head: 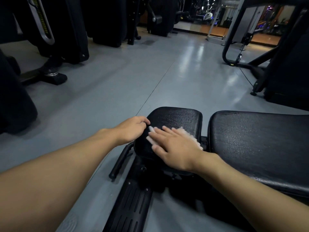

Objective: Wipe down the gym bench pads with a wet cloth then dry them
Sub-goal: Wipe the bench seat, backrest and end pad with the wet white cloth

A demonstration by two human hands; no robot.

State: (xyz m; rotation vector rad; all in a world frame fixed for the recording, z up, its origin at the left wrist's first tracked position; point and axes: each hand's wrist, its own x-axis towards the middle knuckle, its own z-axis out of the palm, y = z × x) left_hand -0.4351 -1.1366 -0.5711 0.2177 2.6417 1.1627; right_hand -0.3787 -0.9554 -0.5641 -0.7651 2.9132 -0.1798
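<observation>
I am looking down at a black gym bench on a grey floor [117, 84]. Dark exercise machines [55, 30] are standing from nine to eleven o'clock, and another machine frame [260, 64] is crowding in at one to two o'clock. Nothing is lying between my arms and the pads; the bench's black base rail [132, 203] is running toward six o'clock below them, with a black handle bar [120, 159] angling off just beside it.

The small seat pad [177, 119] is sitting just past centre at about twelve o'clock, and the long back pad [257, 144] is lying beside it at three o'clock, a narrow gap between them.

My right hand [175, 148] is pressing flat on the seat pad, fingers spread and extended, palm down on a pale cloth [189, 135] whose edges are showing beyond the fingertips and the far side of the hand. The hand is blurred. My left hand [132, 129] is resting at the pad's nine o'clock edge, fingers curled loosely against it; I cannot tell whether it is actually gripping the edge.

I am seeing no containers here.
</observation>
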